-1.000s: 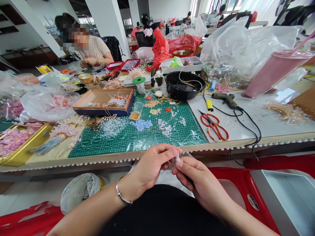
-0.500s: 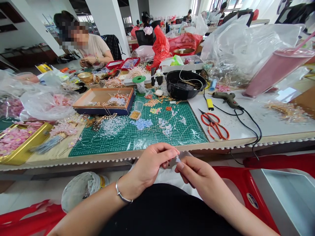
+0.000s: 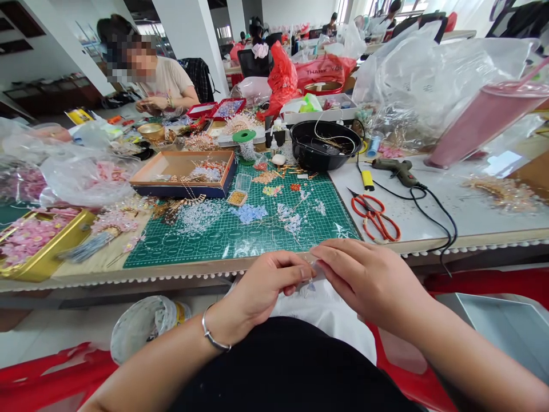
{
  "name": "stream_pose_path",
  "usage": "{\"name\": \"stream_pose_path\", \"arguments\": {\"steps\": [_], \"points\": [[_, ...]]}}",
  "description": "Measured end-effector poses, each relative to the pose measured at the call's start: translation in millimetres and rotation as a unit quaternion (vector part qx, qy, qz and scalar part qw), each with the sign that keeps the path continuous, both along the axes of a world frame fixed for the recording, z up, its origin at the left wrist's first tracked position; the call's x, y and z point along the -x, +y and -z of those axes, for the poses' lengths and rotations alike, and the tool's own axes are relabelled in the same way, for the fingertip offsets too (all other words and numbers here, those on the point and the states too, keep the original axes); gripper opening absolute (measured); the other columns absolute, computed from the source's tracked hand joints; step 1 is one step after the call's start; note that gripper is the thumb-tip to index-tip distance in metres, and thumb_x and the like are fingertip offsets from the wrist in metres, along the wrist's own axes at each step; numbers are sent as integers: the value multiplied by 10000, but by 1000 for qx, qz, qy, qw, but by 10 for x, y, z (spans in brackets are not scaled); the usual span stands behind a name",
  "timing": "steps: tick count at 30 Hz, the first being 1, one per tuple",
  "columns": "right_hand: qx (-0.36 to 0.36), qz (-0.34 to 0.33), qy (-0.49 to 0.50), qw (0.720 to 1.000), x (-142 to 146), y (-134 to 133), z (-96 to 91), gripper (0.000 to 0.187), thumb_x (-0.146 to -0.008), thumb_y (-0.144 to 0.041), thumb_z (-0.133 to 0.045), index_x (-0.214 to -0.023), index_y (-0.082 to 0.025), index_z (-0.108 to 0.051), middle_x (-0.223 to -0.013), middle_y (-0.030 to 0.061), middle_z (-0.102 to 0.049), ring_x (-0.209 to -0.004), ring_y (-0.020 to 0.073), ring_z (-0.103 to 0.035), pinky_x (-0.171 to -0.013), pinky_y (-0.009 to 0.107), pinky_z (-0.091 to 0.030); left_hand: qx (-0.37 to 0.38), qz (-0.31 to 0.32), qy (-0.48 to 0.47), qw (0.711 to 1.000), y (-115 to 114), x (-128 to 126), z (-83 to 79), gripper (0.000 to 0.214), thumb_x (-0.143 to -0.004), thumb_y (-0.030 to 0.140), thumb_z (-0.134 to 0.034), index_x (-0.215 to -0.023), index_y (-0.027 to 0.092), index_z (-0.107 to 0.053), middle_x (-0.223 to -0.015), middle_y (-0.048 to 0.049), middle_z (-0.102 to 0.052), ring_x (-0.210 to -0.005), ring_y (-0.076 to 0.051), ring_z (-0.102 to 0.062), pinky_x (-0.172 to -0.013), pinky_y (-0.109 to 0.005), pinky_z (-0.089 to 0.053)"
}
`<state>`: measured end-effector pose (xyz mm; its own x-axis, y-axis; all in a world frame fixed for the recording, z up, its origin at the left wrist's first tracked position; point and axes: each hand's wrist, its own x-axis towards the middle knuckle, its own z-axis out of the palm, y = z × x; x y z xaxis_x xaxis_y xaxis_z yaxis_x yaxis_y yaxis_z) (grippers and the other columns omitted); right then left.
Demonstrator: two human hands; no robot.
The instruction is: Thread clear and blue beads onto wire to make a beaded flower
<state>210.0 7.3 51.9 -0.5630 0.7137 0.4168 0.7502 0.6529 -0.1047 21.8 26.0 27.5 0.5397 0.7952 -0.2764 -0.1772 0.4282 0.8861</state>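
Note:
My left hand is closed in a pinch over my lap, just off the table's front edge. From its fingertips hangs a small pale blue flower piece. My right hand is closed, its long fingers pressed together and their tips close to the left fingertips. Whatever lies between those right fingers is too small to make out. Beyond the hands, a green cutting mat holds blue flower pieces, clear beads, pale flowers on thin wires and a small box of gold beads.
Red-handled scissors, a yellow lighter and a glue gun lie right of the mat. Behind it stand a black bowl and a shallow box. A pink cup stands right. A co-worker sits far left.
My right hand has left the blue flower piece and moved up, its fingers now straighter beside the left fingertips. The flower piece now hangs below my left fingers. The view has shifted slightly.

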Motion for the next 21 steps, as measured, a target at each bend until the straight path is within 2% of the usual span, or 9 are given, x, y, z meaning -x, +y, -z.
{"name": "stream_pose_path", "arguments": {"steps": [3,6,9,12,15,21], "points": [[16,-44,-9,999,-31,46,16,192,-898,-137,-471,-893,-146,-663,-916,119,-684,-822,229,-630,-652,331,-496,2,6,1,1000,-2,-4,7,162,-716,242,-724,-630,129,-645,-636,5,-490,-552,-72,-336,-519,-251,-218],[-21,-55,-25,998,-44,101,79,172,-887,-126,-496,-838,-152,-659,-833,92,-662,-770,206,-599,-650,320,-469,9,13,4,1000,-9,-19,22,160,-708,232,-730,-624,125,-646,-620,4,-485,-559,-76,-345,-520,-253,-214],[-105,-15,-20,994,-26,153,160,197,-896,-192,-515,-747,-165,-641,-693,48,-618,-641,174,-547,-580,306,-416,15,17,9,1000,-23,-32,36,135,-696,219,-733,-634,121,-663,-657,-11,-522,-582,-80,-374,-524,-249,-229],[-173,34,-11,984,7,187,223,307,-896,-257,-525,-602,-184,-579,-560,10,-535,-538,148,-472,-518,299,-351,22,25,17,999,-34,-38,47,108,-694,210,-726,-650,123,-679,-677,-19,-549,-592,-81,-396,-527,-243,-244],[-200,66,-1,978,28,212,265,386,-887,-281,-542,-512,-197,-501,-495,-7,-477,-498,134,-426,-493,294,-309,23,36,22,999,-39,-41,50,90,-690,199,-719,-653,124,-684,-686,-26,-580,-577,-76,-405,-523,-241,-251],[-227,107,3,968,17,267,327,412,-891,-290,-544,-495,-208,-464,-465,-13,-466,-485,133,-407,-489,290,-285,28,32,32,999,-34,-38,25,68,-675,173,-706,-649,114,-684,-684,-34,-605,-542,-61,-401,-518,-237,-252]]}}
